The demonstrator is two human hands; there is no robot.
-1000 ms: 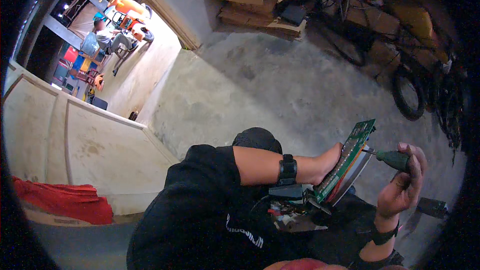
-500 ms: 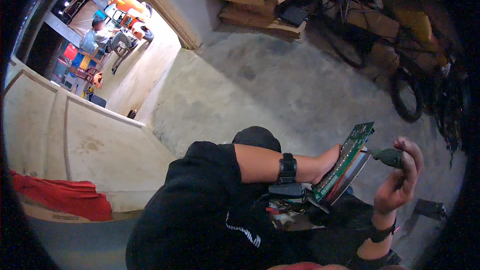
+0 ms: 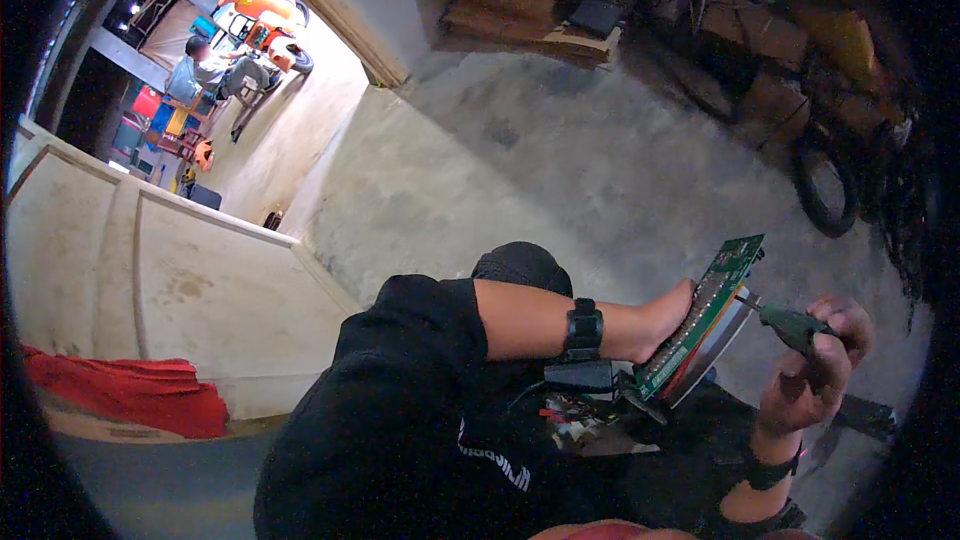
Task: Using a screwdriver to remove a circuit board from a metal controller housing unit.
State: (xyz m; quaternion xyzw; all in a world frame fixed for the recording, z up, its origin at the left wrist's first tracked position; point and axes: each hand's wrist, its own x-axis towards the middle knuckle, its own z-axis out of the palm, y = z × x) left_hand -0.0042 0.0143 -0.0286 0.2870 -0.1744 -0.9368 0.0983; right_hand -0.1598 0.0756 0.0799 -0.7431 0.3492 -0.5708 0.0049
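My left hand (image 3: pixel 668 320) grips a long green circuit board (image 3: pixel 700 322) from its left side and holds it tilted; most of the fingers are hidden behind it. Along the board's right side runs a flat pale grey panel (image 3: pixel 716 345) with an orange-red strip at its edge. A screwdriver (image 3: pixel 793 327) with a dark green handle is in my right hand (image 3: pixel 808 388), the fingers wrapped round the handle's end. Its thin shank points left, the tip close to the board's right edge; whether it touches cannot be made out.
Below the board are a black box-shaped part (image 3: pixel 580 374) and a pile of small loose parts (image 3: pixel 580 420). Cardboard boxes (image 3: pixel 490 25) and a black tyre (image 3: pixel 825 180) lie farther off. Red cloth (image 3: pixel 130 395) is at left. Through the doorway a person (image 3: pixel 210 70) sits beside an orange vehicle (image 3: pixel 262 12).
My right hand has shifted right and slightly down, and the screwdriver now slants more. The board appears a little farther right. The whole view has shifted slightly.
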